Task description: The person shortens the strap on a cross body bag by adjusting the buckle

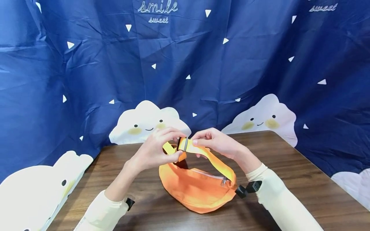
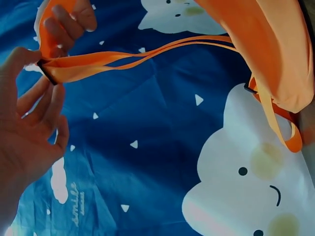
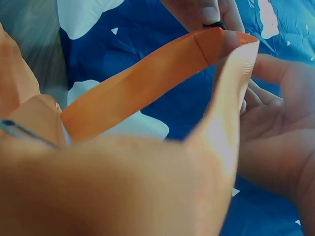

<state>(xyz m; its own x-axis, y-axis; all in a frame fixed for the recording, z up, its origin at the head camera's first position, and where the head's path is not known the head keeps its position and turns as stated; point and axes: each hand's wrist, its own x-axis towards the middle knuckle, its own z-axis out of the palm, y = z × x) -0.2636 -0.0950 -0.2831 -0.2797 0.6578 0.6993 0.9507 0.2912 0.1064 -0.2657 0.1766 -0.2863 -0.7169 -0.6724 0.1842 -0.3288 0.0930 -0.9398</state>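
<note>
An orange waist bag (image 1: 199, 189) with a zip (image 1: 214, 175) along its top is tilted over the brown table. Its orange strap (image 1: 216, 160) rises from the right end to a black slider buckle (image 1: 182, 144). My left hand (image 1: 157, 149) pinches this buckle between thumb and fingers; the left wrist view shows the buckle (image 2: 47, 72) with a doubled strap (image 2: 142, 56) running back to the bag. My right hand (image 1: 215, 141) pinches the strap just right of the buckle, thumb on top. In the right wrist view, the strap (image 3: 142, 81) folds over near the right fingers.
The wooden table (image 1: 289, 179) lies beneath the bag. A blue curtain (image 1: 179, 57) with white clouds and triangles hangs behind it and drapes at the left side. Both wrists carry dark straps with small devices (image 1: 254, 186).
</note>
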